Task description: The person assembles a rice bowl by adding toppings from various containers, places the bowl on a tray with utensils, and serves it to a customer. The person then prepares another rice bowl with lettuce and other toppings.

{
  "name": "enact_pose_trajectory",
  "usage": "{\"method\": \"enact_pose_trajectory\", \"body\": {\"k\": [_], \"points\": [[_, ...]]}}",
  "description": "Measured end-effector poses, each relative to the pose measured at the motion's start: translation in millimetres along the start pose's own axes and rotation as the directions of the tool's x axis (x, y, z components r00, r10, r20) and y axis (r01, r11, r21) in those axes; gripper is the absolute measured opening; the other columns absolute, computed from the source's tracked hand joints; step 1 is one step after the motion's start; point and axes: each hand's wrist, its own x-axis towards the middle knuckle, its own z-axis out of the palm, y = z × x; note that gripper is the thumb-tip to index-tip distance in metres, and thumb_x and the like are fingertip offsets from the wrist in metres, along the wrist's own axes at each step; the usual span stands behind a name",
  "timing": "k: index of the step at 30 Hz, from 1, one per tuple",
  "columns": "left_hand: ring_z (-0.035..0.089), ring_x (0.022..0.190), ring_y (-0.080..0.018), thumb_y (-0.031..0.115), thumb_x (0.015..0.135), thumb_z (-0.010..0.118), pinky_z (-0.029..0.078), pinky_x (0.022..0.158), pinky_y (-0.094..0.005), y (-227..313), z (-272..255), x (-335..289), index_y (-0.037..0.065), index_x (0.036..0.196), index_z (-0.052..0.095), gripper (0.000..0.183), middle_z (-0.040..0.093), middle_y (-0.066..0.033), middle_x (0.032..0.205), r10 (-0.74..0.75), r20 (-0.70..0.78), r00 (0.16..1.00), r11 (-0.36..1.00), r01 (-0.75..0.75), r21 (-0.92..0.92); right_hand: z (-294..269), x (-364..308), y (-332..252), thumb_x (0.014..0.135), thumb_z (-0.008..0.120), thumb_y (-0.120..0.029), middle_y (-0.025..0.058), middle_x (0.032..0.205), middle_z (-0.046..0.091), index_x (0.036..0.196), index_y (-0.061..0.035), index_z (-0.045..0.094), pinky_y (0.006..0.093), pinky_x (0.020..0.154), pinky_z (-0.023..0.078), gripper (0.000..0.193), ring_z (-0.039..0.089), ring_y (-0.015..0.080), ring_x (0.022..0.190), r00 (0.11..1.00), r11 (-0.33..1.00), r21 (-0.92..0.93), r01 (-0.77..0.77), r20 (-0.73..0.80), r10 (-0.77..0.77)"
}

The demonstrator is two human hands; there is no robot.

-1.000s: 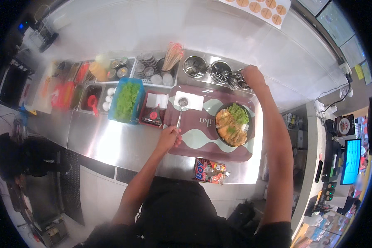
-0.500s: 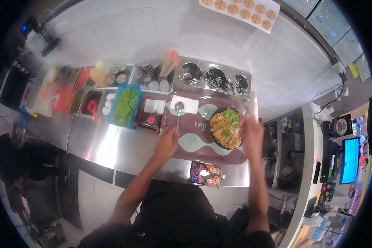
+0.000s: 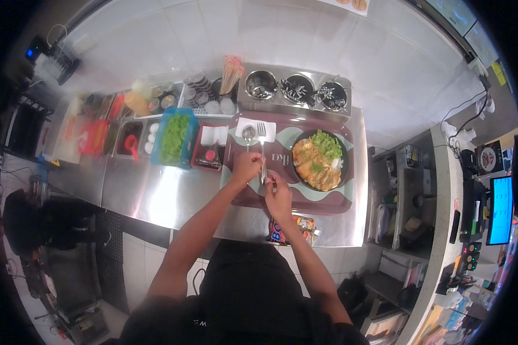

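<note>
A dark maroon tray (image 3: 213,198) with pale green shapes lies on the steel counter. On it, a spoon (image 3: 248,134) and a fork (image 3: 261,131) lie side by side, their heads over a white napkin (image 3: 272,133). My left hand (image 3: 247,168) is closed around the spoon's handle, its fingertips against the fork's handle. Pinched at the lower end of the fork's handle is my right hand (image 3: 278,198). To the right stands a black bowl (image 3: 297,173) holding breaded or egg-coated pieces (image 3: 313,164), green lettuce (image 3: 327,144) and a little rice.
Left of the tray are a small red tray (image 3: 202,163), a blue bin of lettuce (image 3: 174,141) and eggs (image 3: 152,138). Behind it stands a steel cutlery holder (image 3: 342,109). A printed snack packet (image 3: 308,227) lies at the counter's front edge, partly behind my right forearm.
My right hand has come from the bowl's right side to the tray's middle. A fork now lies beside the spoon. The view has shifted a little.
</note>
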Motion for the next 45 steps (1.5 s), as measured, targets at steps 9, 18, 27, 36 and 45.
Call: {"method": "enact_pose_trajectory", "body": {"k": [9, 18, 27, 36, 45], "points": [[0.069, 0.069, -0.0246, 0.019, 0.079, 0.072, 0.053, 0.067, -0.0388, -23, -6, 20, 0.002, 0.084, 0.073, 0.018, 0.070, -0.0140, 0.071, 0.202, -0.039, 0.979, 0.854, -0.157, 0.497, -18, -11, 20, 0.091, 0.057, -0.001, 0.0237, 0.111, 0.056, 0.120, 0.0032, 0.057, 0.0464, 0.087, 0.049, 0.029, 0.060, 0.0380, 0.097, 0.989, 0.998, 0.039, 0.048, 0.137, -0.053], [0.070, 0.076, -0.0299, 0.011, 0.072, 0.079, 0.055, 0.075, -0.0412, 2, -10, 14, 0.004, 0.085, 0.068, 0.018, 0.071, -0.0135, 0.081, 0.125, -0.089, 0.988, 0.912, -0.079, 0.402, -19, -18, 30, 0.090, 0.057, 0.000, 0.0227, 0.116, 0.054, 0.120, 0.0007, 0.058, 0.0450, 0.091, 0.049, 0.030, 0.057, 0.0397, 0.106, 0.978, 0.979, -0.035, 0.203, 0.059, -0.201], [0.066, 0.088, -0.0407, 0.027, 0.084, 0.068, 0.051, 0.078, -0.0510, 6, -2, 14, 0.002, 0.094, 0.068, 0.027, 0.067, -0.0235, 0.091, 0.247, -0.291, 0.924, 0.793, -0.021, 0.608, 21, 39, 44, 0.091, 0.051, -0.005, 0.0282, 0.129, 0.050, 0.132, 0.0107, 0.046, 0.0490, 0.110, 0.035, 0.044, 0.046, 0.0438, 0.123, 0.921, 0.841, -0.391, 0.374, 0.056, -0.384], [0.069, 0.084, -0.0430, 0.014, 0.080, 0.062, 0.058, 0.068, -0.0489, -6, 18, -11, -0.012, 0.111, 0.056, 0.041, 0.061, -0.0309, 0.105, 0.259, -0.232, 0.938, 0.762, -0.050, 0.646, 21, 76, 38, 0.100, 0.041, -0.016, 0.0192, 0.157, 0.031, 0.150, 0.0017, 0.032, 0.0490, 0.117, 0.024, 0.054, 0.028, 0.0338, 0.146, 0.980, 0.808, -0.565, 0.168, 0.183, -0.076], [0.070, 0.084, -0.0439, 0.014, 0.086, 0.060, 0.058, 0.065, -0.0510, -15, 5, -14, -0.009, 0.104, 0.055, 0.030, 0.062, -0.0312, 0.102, 0.222, -0.303, 0.927, 0.793, 0.009, 0.609, 34, 67, 31, 0.101, 0.040, -0.020, 0.0181, 0.156, 0.032, 0.149, 0.0036, 0.033, 0.0499, 0.116, 0.024, 0.053, 0.028, 0.0340, 0.146, 0.962, 0.740, -0.623, 0.253, 0.243, -0.125]]}}
